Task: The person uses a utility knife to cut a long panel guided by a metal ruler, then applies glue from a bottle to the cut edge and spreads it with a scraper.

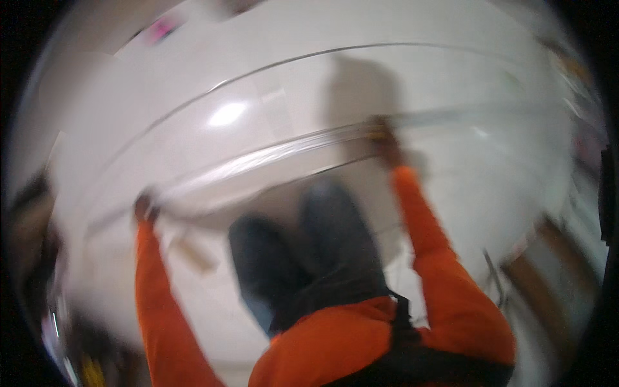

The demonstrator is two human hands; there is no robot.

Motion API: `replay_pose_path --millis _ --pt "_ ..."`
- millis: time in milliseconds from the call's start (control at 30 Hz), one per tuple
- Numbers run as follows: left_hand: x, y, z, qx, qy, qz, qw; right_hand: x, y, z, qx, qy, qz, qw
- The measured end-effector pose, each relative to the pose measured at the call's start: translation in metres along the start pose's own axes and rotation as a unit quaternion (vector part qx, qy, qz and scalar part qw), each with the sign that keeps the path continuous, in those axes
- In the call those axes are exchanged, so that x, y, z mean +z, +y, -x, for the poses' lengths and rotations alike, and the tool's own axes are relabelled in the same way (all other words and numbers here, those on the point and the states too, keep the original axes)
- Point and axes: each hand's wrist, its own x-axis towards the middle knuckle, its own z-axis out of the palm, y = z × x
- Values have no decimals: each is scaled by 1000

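A pale tiled floor (213,116) is seen filling most of the blurred view, with a bright spot of reflected light on it and a dark shadow cast on it above the centre. Open floor is left ahead of the person and to both sides; clutter is crowded only along the rim, where dark shapes are seen at the left edge and brown, wood-coloured shapes (535,271) at the lower right. Their kind cannot be told through the blur.

A large clear sheet (290,151), transparent like plastic or glass, is held stretched across the middle of the view in front of the person. Its near edge is seen as a shiny band running from the lower left up to the right, and a further curved edge is traced as a thin dark line higher up. Whether anything lies on or in the sheet cannot be told.

The person's legs in dark blue trousers (309,251) are seen below the sheet, and orange sleeves (425,232) run up from the lower edge.

The right hand (385,138) is closed on the sheet's near edge at the upper right. The left hand (146,208) is closed on the same edge at the left. The single fingers are too blurred to be made out.

A small tan object (193,253) lies on the floor beside the left arm.
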Motion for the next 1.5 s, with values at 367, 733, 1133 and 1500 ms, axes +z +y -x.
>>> replay_pose_path --millis 367,733,1133,1500 --pt "-48 92 32 -74 83 -136 984 -35 -59 5 -71 50 117 989" --pt "-54 62 26 -52 70 -153 984 -31 -58 -3 -71 51 97 991" --pt "-55 79 31 -53 66 -157 984 -28 -61 3 -104 40 65 992" --pt "-53 79 33 0 74 -163 984 -29 -57 3 -64 37 18 997"
